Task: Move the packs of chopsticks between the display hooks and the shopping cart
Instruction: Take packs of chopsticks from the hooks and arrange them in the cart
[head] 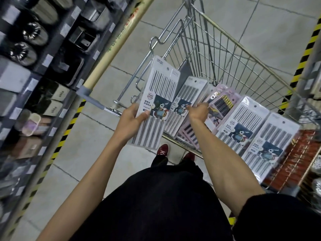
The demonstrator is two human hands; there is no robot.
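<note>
My left hand [132, 120] grips a white pack of steel chopsticks [157, 94] by its left edge, holding it upright over the near left corner of the wire shopping cart [224, 54]. My right hand [198, 111] reaches into the cart's child-seat section, its fingers curled on the edge of a second white pack [186, 100] leaning there. Beside it lie pink packs of dark chopsticks [219, 101]. Two more white packs [243, 119] [271, 143] rest at the right end of the cart.
Shelving with metal pots and boxed goods [34, 66] runs along the left, edged by a yellow-black striped post [69, 122]. A pale bar [111, 47] slants beside the cart. More goods [295, 164] sit at the right. Grey tiled floor lies beyond the cart.
</note>
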